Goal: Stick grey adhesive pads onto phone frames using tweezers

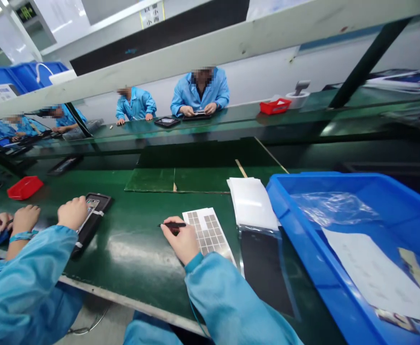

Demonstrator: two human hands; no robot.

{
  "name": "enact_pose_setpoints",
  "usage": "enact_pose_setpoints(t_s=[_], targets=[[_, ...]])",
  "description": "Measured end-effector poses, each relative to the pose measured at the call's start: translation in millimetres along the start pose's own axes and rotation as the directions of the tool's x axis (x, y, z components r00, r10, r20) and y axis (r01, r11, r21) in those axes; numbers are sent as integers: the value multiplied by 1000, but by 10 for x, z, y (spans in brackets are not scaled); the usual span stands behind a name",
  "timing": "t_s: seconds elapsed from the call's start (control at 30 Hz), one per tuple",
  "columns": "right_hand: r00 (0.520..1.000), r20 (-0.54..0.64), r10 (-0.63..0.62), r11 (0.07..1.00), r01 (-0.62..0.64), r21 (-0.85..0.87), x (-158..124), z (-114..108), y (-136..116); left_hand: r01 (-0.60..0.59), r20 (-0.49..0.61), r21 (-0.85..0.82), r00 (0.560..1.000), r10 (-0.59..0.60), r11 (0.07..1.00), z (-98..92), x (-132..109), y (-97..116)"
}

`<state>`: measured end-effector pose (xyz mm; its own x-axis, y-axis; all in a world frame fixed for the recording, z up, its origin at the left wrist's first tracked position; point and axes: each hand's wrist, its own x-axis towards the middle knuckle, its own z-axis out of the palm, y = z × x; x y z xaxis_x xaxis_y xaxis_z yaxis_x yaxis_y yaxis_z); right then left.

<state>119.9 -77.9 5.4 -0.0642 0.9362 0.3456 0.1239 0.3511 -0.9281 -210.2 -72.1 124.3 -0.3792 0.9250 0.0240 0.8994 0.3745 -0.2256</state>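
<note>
My right hand [181,239] is closed around a thin black tweezer-like tool [173,224] whose tip points left. It rests on the left edge of a white sheet of small grey square stickers [210,231] lying on the green belt. My left hand [73,212] is curled on top of a black tray [94,216] holding a phone-sized device, gripping its near left part. Both of my arms wear light blue sleeves.
A large blue bin [339,268] with plastic film and papers fills the right. A white stack [252,201] and a dark bagged sheet [263,268] lie beside it. A co-worker's hands [12,223] work at my left near a red tray [25,187]. Several people sit across the green conveyor [134,249].
</note>
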Motion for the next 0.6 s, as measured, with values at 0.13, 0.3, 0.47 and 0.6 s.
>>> enact_pose_setpoints(t_s=[0.13, 0.3, 0.47, 0.6], targets=[[992, 57, -115, 986, 121, -116, -37, 25, 59, -206, -72, -114, 977, 199, 972, 193, -32, 944], [976, 110, -189, 932, 213, -293, -75, 49, 97, -458, -116, -293, 889, 444, 839, 500, -82, 2035], [964, 181, -196, 840, 260, -477, -88, 46, 88, -539, -190, -387, 841, 507, 748, 565, -48, 2236], [969, 181, -169, 828, 239, -507, -99, 47, 103, -573, -216, -423, 816, 536, 702, 603, -3, 2178]])
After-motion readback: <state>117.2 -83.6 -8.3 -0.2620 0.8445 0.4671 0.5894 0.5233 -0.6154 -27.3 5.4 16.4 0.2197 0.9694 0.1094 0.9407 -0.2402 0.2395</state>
